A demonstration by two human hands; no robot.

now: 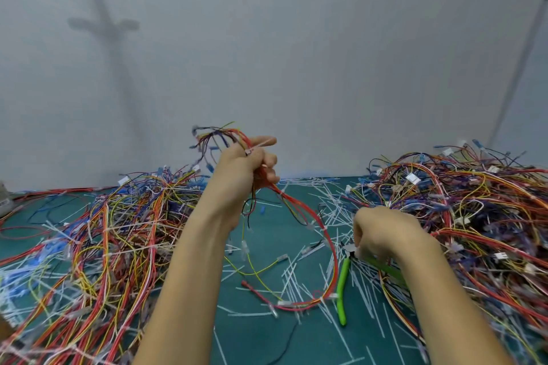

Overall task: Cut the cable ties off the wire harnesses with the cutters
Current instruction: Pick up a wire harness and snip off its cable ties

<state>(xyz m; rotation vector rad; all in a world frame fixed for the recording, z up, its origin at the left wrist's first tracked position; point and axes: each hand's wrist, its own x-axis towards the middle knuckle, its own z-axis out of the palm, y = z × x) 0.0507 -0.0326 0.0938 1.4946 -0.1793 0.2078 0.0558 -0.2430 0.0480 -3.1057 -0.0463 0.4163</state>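
Observation:
My left hand (pixel 247 170) is raised above the mat and grips a wire harness (pixel 299 210) of mostly red wires. A white cable tie sticks out by its index finger. The harness loops down to the green mat (pixel 267 332) and back. My right hand (pixel 382 230) is lower, at the right, with its fingers curled down onto the head of the green-handled cutters (pixel 343 284). The cutters lie on the mat with one handle pointing toward me and the other hidden under my right wrist.
A large heap of multicoloured harnesses (pixel 103 246) covers the left side of the mat, and another heap (pixel 474 216) fills the right. Several cut white tie pieces (pixel 314 204) litter the middle. A plain white wall stands right behind.

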